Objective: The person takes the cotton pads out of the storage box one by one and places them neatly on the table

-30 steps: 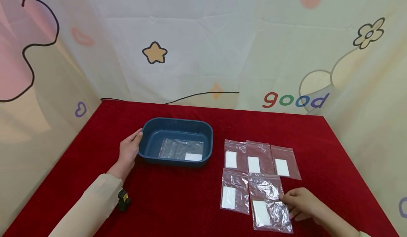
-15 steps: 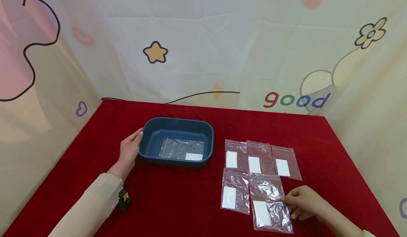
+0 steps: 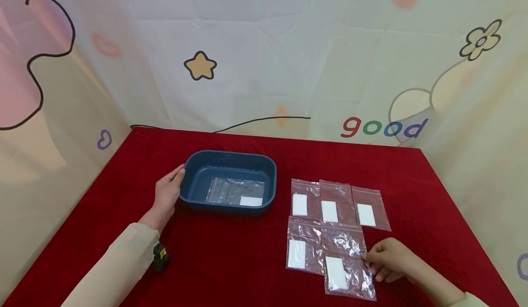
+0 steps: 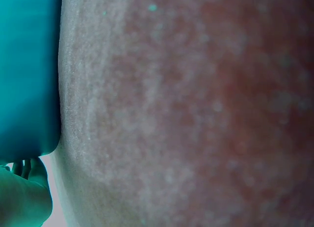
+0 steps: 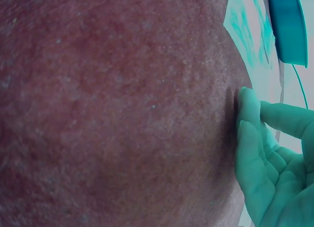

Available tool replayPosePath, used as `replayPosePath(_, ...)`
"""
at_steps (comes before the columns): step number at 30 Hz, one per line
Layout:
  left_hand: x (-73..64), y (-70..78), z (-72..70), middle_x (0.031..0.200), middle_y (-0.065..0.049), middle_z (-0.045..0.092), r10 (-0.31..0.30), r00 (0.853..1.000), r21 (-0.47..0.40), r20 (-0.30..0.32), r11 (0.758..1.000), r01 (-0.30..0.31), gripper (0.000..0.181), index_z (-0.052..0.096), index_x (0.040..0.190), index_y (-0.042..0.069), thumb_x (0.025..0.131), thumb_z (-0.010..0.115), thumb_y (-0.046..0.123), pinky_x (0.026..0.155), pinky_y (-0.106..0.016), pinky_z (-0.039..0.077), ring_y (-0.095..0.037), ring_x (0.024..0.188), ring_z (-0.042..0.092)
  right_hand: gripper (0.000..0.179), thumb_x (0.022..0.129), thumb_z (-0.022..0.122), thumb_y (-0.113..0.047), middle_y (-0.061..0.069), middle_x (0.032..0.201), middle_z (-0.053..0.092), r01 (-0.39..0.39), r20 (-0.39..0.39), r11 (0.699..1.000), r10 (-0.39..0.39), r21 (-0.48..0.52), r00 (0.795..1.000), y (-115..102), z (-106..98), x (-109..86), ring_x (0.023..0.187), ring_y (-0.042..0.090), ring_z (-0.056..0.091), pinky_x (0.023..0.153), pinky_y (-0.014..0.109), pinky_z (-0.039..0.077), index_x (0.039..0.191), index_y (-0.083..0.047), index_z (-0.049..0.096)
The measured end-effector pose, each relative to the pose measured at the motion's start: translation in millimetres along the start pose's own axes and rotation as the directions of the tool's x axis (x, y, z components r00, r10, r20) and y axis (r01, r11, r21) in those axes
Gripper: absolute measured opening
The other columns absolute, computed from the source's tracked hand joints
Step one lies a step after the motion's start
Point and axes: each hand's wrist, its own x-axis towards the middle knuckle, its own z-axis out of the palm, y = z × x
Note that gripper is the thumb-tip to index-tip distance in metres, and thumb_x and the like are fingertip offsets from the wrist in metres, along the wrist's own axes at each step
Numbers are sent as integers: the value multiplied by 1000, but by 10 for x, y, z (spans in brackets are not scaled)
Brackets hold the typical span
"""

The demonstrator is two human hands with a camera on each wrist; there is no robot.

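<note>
My left hand [image 3: 166, 196] holds the left end of a dark blue plastic tub [image 3: 228, 209], thumb at the rim. In the left wrist view, the fingers of that hand [image 4: 23, 195] lie against the tub's end [image 4: 29, 80]. Inside the tub lies a clear zip bag [image 3: 231, 190] with a white card in it. My right hand [image 3: 392, 259] pinches the right edge of another zip bag [image 3: 354, 275], nearest me, which also has a white card [image 3: 336, 273]. The right wrist view shows the hand [image 5: 274, 173] low over the cloth, fingers curled.
Several more zip bags with white cards lie flat in two rows, among them a back-row bag [image 3: 305, 188], the far right bag [image 3: 379, 206] and a front-left bag [image 3: 307, 229]. A red cloth [image 3: 231, 261] covers the table; a printed curtain [image 3: 264, 68] hangs behind.
The bag at my right hand has shifted slightly left, its top edge now overlapping its neighbour a little more. My left hand and the tub have stayed in place.
</note>
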Motion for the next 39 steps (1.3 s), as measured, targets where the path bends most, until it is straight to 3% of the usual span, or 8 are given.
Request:
replayPosePath(20,3,-12,-13,163,-13,41,6,1000,17,3,1000,-6,48,45,154,9,110,47,27,126,-45,35,-29,153,38,35,96,70,-27,1,58,64,-35,-69,990,25,-139,997,-69,-10,55,53,14,65,50,31,57,69,-5,66)
replayPosePath(24,9,-14,-16,164,-13,41,10,1000,19,5,1000,-10,48,45,154,9,110,47,27,126,-45,34,-29,153,37,33,99,65,-27,3,66,69,18,-76,983,-32,-183,997,-145,-161,89,59,17,69,54,34,58,77,-3,66)
replayPosePath(32,3,-14,-9,164,-13,41,15,1000,22,11,1000,-15,49,45,154,8,110,48,28,126,-45,34,-29,153,37,31,102,53,-21,7,80,75,129,-25,985,-133,-110,991,-269,-388,214,70,17,70,62,34,60,93,3,69)
replayPosePath(39,6,-15,-11,163,-13,42,22,1000,11,5,1000,-22,48,46,154,8,110,48,27,126,-45,35,-29,152,38,33,105,49,-17,14,93,76,229,-3,969,-231,-92,973,-412,-517,335,80,20,72,69,36,63,103,9,69)
